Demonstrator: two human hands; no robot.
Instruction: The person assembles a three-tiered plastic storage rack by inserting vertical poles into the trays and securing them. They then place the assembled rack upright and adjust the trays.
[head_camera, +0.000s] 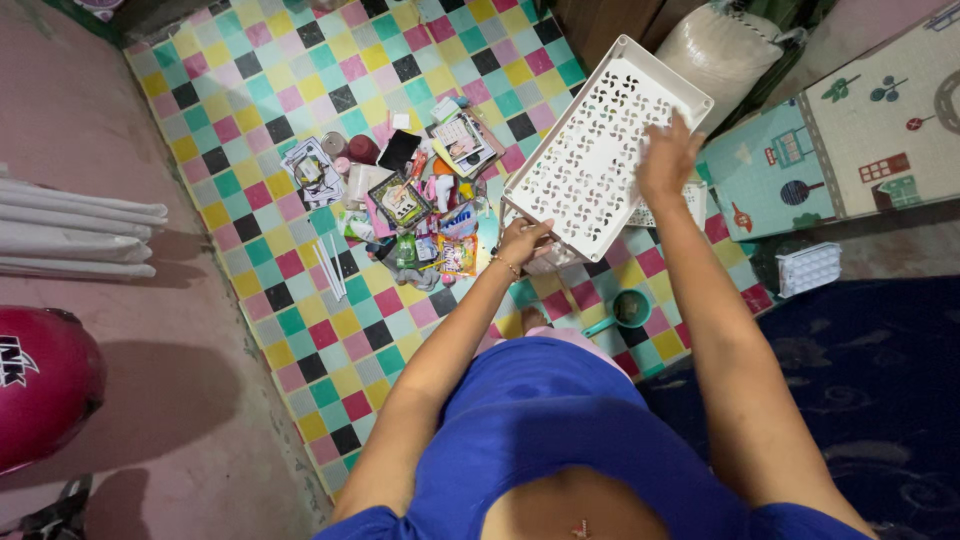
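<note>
White plastic perforated tray (598, 150) was held tilted, upper centre of frame. Left hand (522, 243) fingers gripped its lower corner; right hand (668, 157) lay spread on its underside. Firmer two-edge grip advised above the clutter pile (410, 195).

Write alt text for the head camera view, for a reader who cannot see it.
Seen from above, a person in a blue top holds a white perforated plastic tray tilted, left hand gripping its near corner and right hand on its underside. Beside it, a pile of small packets, cards and papers lies on a colourful checkered floor mat.
</note>
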